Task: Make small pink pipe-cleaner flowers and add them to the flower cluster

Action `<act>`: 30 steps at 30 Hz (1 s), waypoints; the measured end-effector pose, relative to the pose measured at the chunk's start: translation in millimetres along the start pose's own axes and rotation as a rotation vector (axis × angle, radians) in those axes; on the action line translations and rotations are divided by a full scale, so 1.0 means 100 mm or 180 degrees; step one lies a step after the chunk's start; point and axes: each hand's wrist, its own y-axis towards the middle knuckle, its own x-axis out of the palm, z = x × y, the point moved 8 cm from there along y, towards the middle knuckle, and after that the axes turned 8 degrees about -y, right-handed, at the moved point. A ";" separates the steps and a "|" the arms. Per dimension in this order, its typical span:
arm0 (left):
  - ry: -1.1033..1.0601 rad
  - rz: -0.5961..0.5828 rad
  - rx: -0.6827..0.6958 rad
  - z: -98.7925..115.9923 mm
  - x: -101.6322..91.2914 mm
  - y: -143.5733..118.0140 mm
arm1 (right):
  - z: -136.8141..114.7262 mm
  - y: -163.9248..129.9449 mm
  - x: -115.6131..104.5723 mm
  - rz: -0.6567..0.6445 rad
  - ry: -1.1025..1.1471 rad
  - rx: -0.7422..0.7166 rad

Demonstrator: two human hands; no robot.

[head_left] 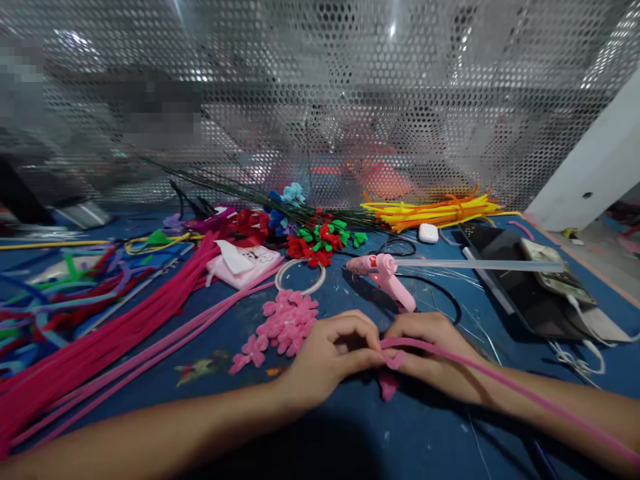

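Note:
Both hands meet above the front middle of the blue table. My left hand is closed, thumb and forefinger pinching one end of a pink pipe cleaner. Against it my right hand is closed on the same pipe cleaner, its fingers partly hidden. Small bent pink loops show below the fingertips. The long free length runs over my right forearm to the lower right edge. Left of my hands lies a pile of pink pipe-cleaner flowers. A pink glue gun with a long clear glue stick lies just beyond them.
Bundled dark pink pipe cleaners stretch along the left, beside mixed coloured ones. Behind are a tape ring, a tissue pack, red and green flowers and yellow pipe cleaners. A tablet with cables lies right. Perforated metal closes the back.

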 end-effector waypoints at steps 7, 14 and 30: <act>-0.0834 0.0170 -0.0811 -0.26 -0.07 0.01 | 0.05 -0.03 -0.03 0.0273 -0.0238 0.0179; -0.0692 0.0265 -0.0862 -0.21 -0.05 -0.02 | 0.07 -0.07 -0.02 -0.0006 -0.0162 0.0592; -0.0522 0.0336 -0.0993 -0.31 -0.08 -0.09 | 0.04 -0.05 -0.08 0.0230 -0.0420 0.0204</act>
